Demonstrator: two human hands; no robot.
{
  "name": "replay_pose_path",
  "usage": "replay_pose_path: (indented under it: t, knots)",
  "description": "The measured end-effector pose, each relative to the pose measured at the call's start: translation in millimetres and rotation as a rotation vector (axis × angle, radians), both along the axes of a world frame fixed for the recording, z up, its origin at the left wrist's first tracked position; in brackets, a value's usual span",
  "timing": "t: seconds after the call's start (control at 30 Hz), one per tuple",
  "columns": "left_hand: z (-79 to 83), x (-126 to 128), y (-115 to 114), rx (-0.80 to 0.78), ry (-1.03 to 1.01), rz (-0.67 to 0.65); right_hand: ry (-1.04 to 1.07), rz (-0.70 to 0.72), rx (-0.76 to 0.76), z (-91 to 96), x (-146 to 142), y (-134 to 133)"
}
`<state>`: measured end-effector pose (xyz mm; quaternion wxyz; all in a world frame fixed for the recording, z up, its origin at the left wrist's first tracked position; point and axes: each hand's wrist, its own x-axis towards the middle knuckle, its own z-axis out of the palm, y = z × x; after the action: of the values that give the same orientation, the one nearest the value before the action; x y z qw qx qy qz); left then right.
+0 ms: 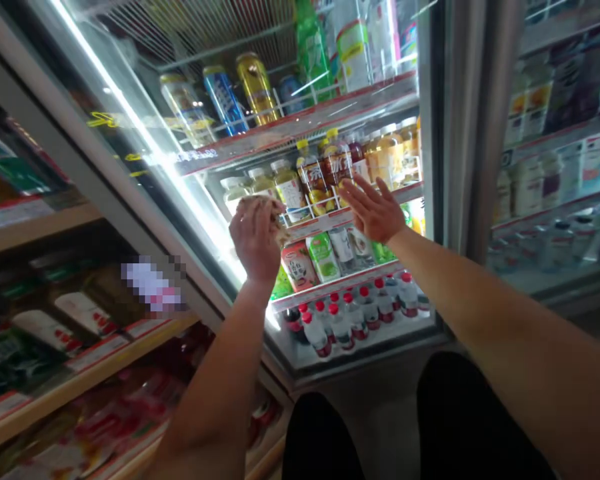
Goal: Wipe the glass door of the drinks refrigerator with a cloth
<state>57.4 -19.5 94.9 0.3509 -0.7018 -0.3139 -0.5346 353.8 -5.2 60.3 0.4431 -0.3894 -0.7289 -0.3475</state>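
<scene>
I face a lit drinks cooler with a glass door. My left hand is closed on a pale crumpled cloth and held against the glass at the height of the middle shelf. My right hand is open, fingers spread, palm toward the glass just right of it. I cannot tell if the palm touches the pane. Behind the glass between the hands stand yellow-capped tea bottles. Below them are green and red cartons.
Red-capped bottles fill the cooler's bottom shelf, and cans lie on the top one. A grey door frame separates a second cooler on the right. Wooden snack shelves run along the left. My dark-trousered knees are below.
</scene>
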Motion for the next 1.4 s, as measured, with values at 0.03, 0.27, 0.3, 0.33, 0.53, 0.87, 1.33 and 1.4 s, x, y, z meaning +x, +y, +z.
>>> replay_pose_path:
  t: [0.03, 0.27, 0.3, 0.33, 0.53, 0.87, 1.33, 1.4]
  knots:
    - [-7.5, 3, -1, -0.019, 0.013, -0.004, -0.001, -0.007, -0.002, 0.3, 0, -1]
    - [-31.8, 22, -1, -0.088, 0.145, 0.043, -0.012, -0.059, 0.012, 0.4, 0, -1]
    - [-20.4, 23, 1, -0.058, 0.147, 0.043, -0.020, -0.066, 0.025, 0.3, 0, 0]
    - [-7.5, 24, 3, -0.030, 0.153, 0.028, -0.026, -0.071, 0.040, 0.2, 0, 0]
    - [18.4, 30, 12, -0.025, 0.238, -0.055, -0.030, -0.062, 0.060, -0.2, 0, 0]
    - [61.8, 27, 24, 0.080, 0.323, -0.082, -0.030, -0.065, 0.091, -2.5, 1, 3]
    - [58.2, 35, 20, -0.012, 0.528, -0.094, -0.035, -0.090, 0.032, -0.9, 1, 0]
    - [59.6, 34, 22, -0.010, 0.476, -0.123, -0.040, -0.100, 0.030, -0.8, 1, 0]
